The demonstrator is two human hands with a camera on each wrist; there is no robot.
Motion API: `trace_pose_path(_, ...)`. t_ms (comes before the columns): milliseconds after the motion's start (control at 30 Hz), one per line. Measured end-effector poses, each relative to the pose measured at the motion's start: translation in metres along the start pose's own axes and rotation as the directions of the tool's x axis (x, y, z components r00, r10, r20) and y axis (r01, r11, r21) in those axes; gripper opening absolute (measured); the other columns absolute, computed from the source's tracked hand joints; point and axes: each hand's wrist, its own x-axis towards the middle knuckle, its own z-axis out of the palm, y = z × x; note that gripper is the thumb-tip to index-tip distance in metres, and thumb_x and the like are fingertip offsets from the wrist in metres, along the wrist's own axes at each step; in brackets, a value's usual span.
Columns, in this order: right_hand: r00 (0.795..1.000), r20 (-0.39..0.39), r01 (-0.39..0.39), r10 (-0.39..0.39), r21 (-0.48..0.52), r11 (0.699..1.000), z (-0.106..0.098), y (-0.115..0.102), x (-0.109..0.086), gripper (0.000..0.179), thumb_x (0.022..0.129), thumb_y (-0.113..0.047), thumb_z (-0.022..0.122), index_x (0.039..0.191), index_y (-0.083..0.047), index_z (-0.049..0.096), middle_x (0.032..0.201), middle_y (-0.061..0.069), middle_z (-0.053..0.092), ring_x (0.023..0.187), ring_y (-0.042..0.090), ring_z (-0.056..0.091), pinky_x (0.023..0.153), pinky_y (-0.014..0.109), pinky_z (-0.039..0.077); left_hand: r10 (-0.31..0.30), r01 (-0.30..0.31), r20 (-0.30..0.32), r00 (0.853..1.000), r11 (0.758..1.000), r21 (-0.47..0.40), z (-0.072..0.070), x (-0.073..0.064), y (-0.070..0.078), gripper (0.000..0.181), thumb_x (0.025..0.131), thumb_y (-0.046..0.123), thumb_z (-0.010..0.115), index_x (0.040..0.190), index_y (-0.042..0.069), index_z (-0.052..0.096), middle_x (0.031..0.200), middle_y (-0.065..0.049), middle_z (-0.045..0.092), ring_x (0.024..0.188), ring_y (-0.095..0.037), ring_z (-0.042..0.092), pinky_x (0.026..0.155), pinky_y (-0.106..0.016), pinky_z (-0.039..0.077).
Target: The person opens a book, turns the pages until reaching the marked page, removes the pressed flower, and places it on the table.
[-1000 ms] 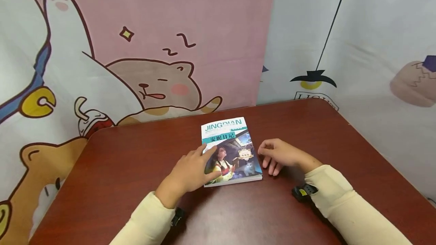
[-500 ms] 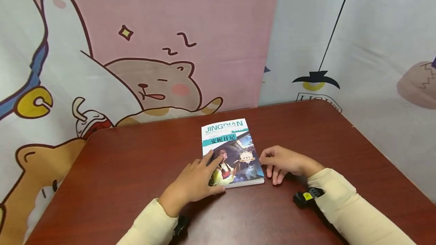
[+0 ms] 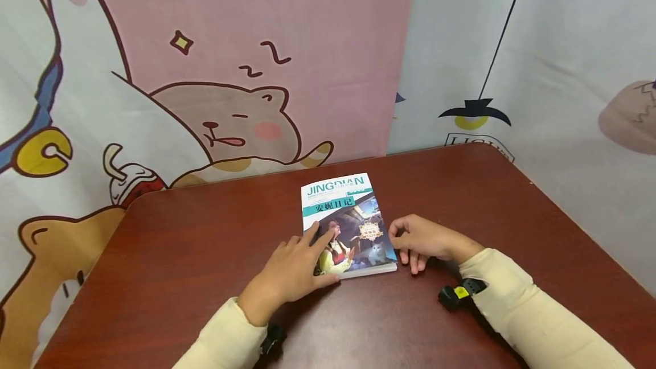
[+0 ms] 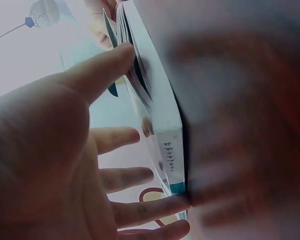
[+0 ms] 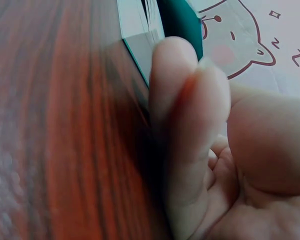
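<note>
A paperback book [image 3: 339,226] with a white, teal and illustrated cover lies on the table. My left hand [image 3: 289,269] rests over its lower left part, fingers spread and fairly straight. In the left wrist view, the left thumb [image 4: 107,67] touches the book's lower edge. My right hand [image 3: 427,238] is at the right edge, thumb and forefinger curled together at the front cover. The right wrist view shows the teal inside of that cover [image 5: 182,25] lifted off the pages [image 5: 137,22], beside the fingertips [image 5: 172,60]. The fingertips hide where they meet the cover.
The reddish-brown table [image 3: 205,232] extends around the book. A cartoon-printed cloth [image 3: 333,44] hangs behind it, and a pale cloth [image 3: 564,73] hangs to the right. Black wrist devices [image 3: 453,296] sit below the cuffs.
My left hand has slid slightly down and right over the cover, its thumb now at the lower edge. The right hand stays at the right edge. The head view has shifted a little.
</note>
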Motion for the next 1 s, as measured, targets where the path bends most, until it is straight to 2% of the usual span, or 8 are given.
trace_pose_path(300,1.000,-0.026,-0.017,0.017,-0.031,0.999,0.001,0.000,0.002,0.018,0.100,-0.017,0.059,0.100,0.000,0.056,0.062,0.009,0.063,0.041,0.015,0.062,0.040,0.028,0.051,-0.001,0.001,0.015,1.000,1.000,0.003,-0.004,0.000,-0.004,0.086,0.087,0.069,0.060,0.159,0.033,0.027,0.162,-0.012,0.034,0.127,-0.041,0.057,0.102,-0.062,0.044)
trace_pose_path(467,0.999,-0.028,-0.017,0.016,-0.038,0.999,0.001,0.000,0.002,0.017,0.100,-0.017,0.058,0.100,0.000,0.056,0.062,0.008,0.063,0.040,0.014,0.062,0.040,0.028,0.051,0.031,-0.031,-0.021,0.999,0.999,0.017,-0.006,-0.002,-0.007,0.085,0.087,0.069,0.060,0.158,0.032,0.030,0.160,-0.011,0.038,0.128,-0.038,0.057,0.102,-0.061,0.045)
trace_pose_path(667,1.000,-0.025,-0.018,0.017,-0.035,0.999,0.001,-0.001,0.001,0.019,0.099,-0.018,0.059,0.100,0.001,0.056,0.062,0.007,0.062,0.041,0.013,0.062,0.040,0.027,0.050,0.085,-0.082,-0.083,0.993,0.996,0.040,-0.009,-0.004,-0.008,0.084,0.086,0.064,0.067,0.156,0.028,0.036,0.157,-0.010,0.043,0.133,-0.036,0.053,0.103,-0.059,0.045)
trace_pose_path(833,0.999,-0.028,-0.016,0.015,-0.041,0.999,0.001,-0.002,-0.001,0.021,0.099,-0.019,0.061,0.101,0.001,0.056,0.062,0.008,0.061,0.041,0.013,0.061,0.040,0.027,0.050,0.165,-0.158,-0.133,0.977,0.985,0.064,-0.011,-0.004,-0.009,0.081,0.085,0.055,0.073,0.154,0.026,0.041,0.152,-0.007,0.050,0.128,-0.034,0.059,0.102,-0.056,0.047)
trace_pose_path(1000,0.999,-0.034,-0.013,0.011,-0.047,0.999,0.001,-0.002,0.000,0.022,0.098,-0.020,0.062,0.100,0.001,0.056,0.062,0.008,0.061,0.041,0.013,0.061,0.040,0.027,0.050,0.257,-0.238,-0.198,0.946,0.965,0.111,-0.014,-0.003,-0.009,0.080,0.083,0.048,0.078,0.151,0.023,0.045,0.149,-0.003,0.054,0.124,-0.030,0.062,0.099,-0.052,0.050)
